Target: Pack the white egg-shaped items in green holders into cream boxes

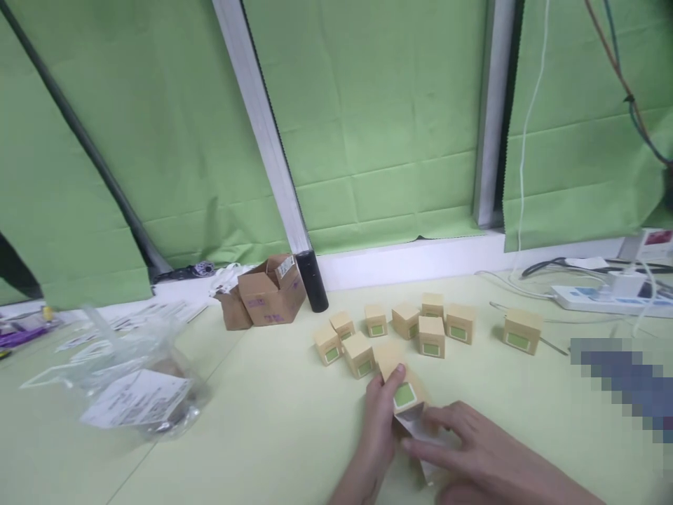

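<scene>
A box (415,384) is held in the left hand (379,414), its pale flap (420,429) reached by the right hand (476,449)
The box is held over the table (263,421), nearer than the grouped boxes (432,338); its long axis is slanted from upper left to lower right, flap end pointed toward the person. It is clamped between left thumb and fingers, beside a green, white-edged label (404,395); the right fingers are spread, and whether the flap is pinched cannot be told. Purple print is borne by the carton (273,294), unreadable here, as is the sheet (139,396) on the bag (184,414)
</scene>
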Demonstrator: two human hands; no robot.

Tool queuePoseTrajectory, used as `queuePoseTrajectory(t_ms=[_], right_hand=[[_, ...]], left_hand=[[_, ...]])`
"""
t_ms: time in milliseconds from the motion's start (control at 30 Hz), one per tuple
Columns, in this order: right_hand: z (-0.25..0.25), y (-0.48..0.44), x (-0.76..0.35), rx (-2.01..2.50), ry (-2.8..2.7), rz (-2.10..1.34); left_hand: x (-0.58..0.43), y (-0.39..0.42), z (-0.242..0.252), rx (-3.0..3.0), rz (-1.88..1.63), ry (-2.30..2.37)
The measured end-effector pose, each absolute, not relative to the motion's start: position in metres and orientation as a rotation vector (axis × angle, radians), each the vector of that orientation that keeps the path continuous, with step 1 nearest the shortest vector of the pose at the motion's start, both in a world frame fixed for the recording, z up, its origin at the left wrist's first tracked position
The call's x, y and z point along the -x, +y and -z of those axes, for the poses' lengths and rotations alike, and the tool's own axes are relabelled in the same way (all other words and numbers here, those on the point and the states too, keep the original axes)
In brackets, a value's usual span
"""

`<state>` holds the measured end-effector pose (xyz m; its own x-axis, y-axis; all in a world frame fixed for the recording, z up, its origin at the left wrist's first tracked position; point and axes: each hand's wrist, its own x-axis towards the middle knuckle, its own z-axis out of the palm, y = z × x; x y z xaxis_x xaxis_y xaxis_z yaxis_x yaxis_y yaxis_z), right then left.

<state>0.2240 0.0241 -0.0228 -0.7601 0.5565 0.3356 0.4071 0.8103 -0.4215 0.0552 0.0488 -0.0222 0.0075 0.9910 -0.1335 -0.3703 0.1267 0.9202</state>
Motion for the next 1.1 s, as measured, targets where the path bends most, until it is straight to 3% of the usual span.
queuePoseTrajectory(t_ms=[300, 533, 733, 900, 1100], right_hand=[[0.029, 0.021, -0.212, 1.029, -2.092, -0.612], [0.039, 0.022, -0.214, 0.847, -2.192, -0.273], [0.046, 0.036, -0.218, 1.010, -1.932, -0.581], [0.034, 0.042, -0.227, 0.839, -1.853, -0.864], [0.026, 0.037, -0.222, 1.059, -1.638, -0.955]], left_hand=[[-0.062, 0.042, 0.027, -0.846, -1.226, 1.047], [-0.061, 0.046, 0.031, -0.939, -1.226, 1.054], [-0.062, 0.046, 0.026, -1.099, -1.266, 0.981], [-0.062, 0.038, 0.034, -1.251, -1.247, 0.835], [-0.059, 0.033, 0.048, -1.443, -1.036, 0.828]])
